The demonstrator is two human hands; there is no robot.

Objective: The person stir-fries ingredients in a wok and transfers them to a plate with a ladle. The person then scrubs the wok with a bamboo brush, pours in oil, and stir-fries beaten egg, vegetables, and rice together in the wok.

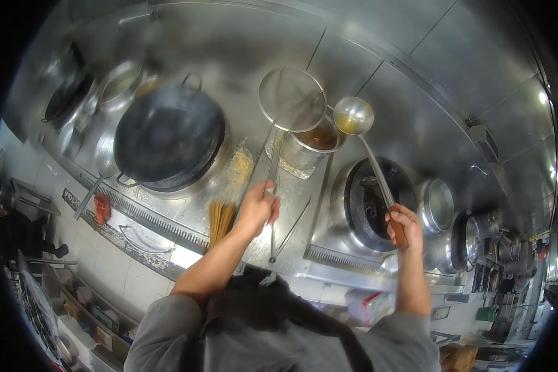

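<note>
My left hand [259, 208] is closed round the metal handle of a round mesh strainer [291, 99], whose bowl hangs beside and partly over a metal pot [304, 157] of brown liquid. In my right hand [404, 225] is the wooden grip of a long ladle [354, 116]; its bowl holds some yellowish liquid and is at the pot's right side. Below the ladle's handle lies a dark wok [378, 201] on the right burner. A bamboo brush [221, 223] stands left of my left forearm.
A large black wok [169, 133] rests on the left burner. Left of it are a perforated skimmer [106, 155], a red cloth [102, 209] and several pans. Yellow crumbs [239, 168] lie on the steel counter. Metal pots [438, 204] stand at the right.
</note>
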